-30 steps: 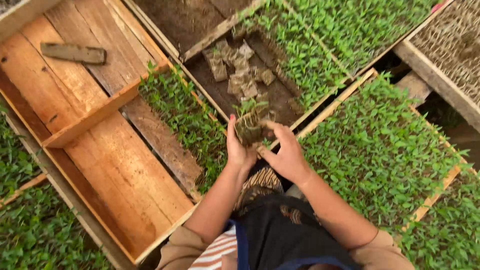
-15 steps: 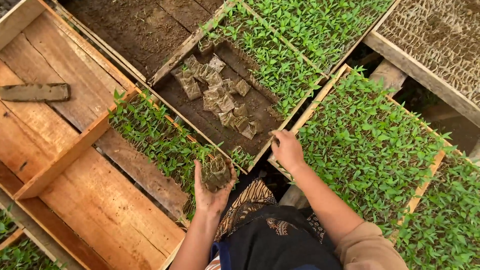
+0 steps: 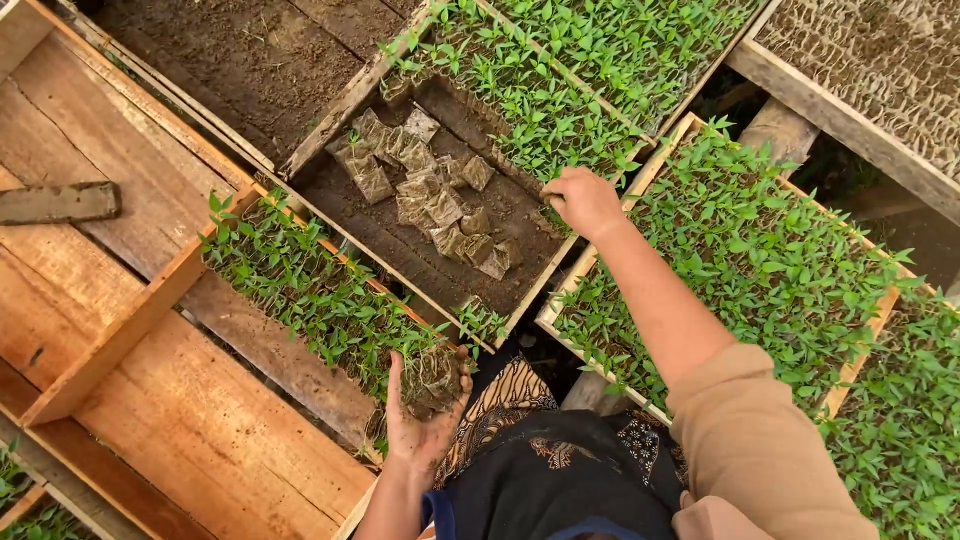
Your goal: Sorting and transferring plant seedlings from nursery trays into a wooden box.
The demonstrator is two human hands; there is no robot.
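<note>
My left hand (image 3: 422, 415) cups a small soil-filled seedling pot (image 3: 432, 375) at the near end of a row of green seedlings (image 3: 310, 290) in the big wooden crate (image 3: 150, 400). My right hand (image 3: 582, 200) is stretched forward, fingers curled at the edge of the seedlings (image 3: 530, 110) in the middle wooden tray (image 3: 520, 300). Whether it grips anything cannot be seen. Several empty little pots (image 3: 430, 195) lie on the dark soil of that tray.
A tray packed with seedlings (image 3: 760, 260) lies under my right arm. Another tray of brown pots (image 3: 880, 60) is at the top right. A flat wooden piece (image 3: 60, 203) lies in the crate at left. My patterned cloth (image 3: 520, 400) is below.
My left hand carried the seedling pot from the middle tray down to the end of the crate's row. My right hand let go of it and reached forward to the middle tray's seedlings.
</note>
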